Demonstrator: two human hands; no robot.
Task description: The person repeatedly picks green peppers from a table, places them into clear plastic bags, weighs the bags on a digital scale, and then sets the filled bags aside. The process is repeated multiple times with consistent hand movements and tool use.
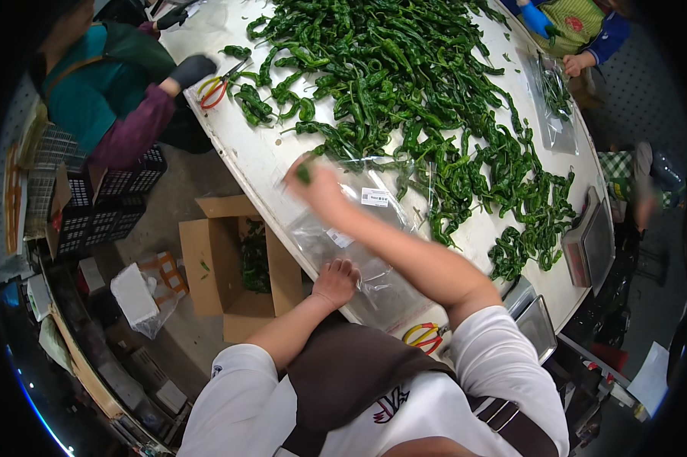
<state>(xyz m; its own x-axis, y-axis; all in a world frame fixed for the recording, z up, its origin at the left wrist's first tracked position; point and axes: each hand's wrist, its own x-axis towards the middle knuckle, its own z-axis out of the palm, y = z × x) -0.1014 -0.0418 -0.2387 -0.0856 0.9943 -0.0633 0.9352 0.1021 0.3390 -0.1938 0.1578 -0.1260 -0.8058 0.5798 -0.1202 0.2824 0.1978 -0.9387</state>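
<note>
My right hand [319, 188], blurred by motion, reaches across my front to the left side of the table with a green pepper [303, 173] in its fingers. Under that forearm lie clear plastic bags [372, 274] with white printed labels [374, 197]. My left hand [336, 281] rests on the bags at the near table edge; whether it grips the plastic cannot be told. A large heap of wrinkled green peppers [400, 74] spreads over the white table [252, 134] beyond the bags. Red-and-yellow handled snips [426, 337] lie close to my apron.
An open cardboard box [206, 268] with peppers inside stands on the floor at left. Another cutter [214, 94] lies near a co-worker's gloved hand [193, 71]. Scales [589, 240] stand at the right edge. Across the table, a person's bare hand [577, 63] is beside a bag of peppers [555, 97].
</note>
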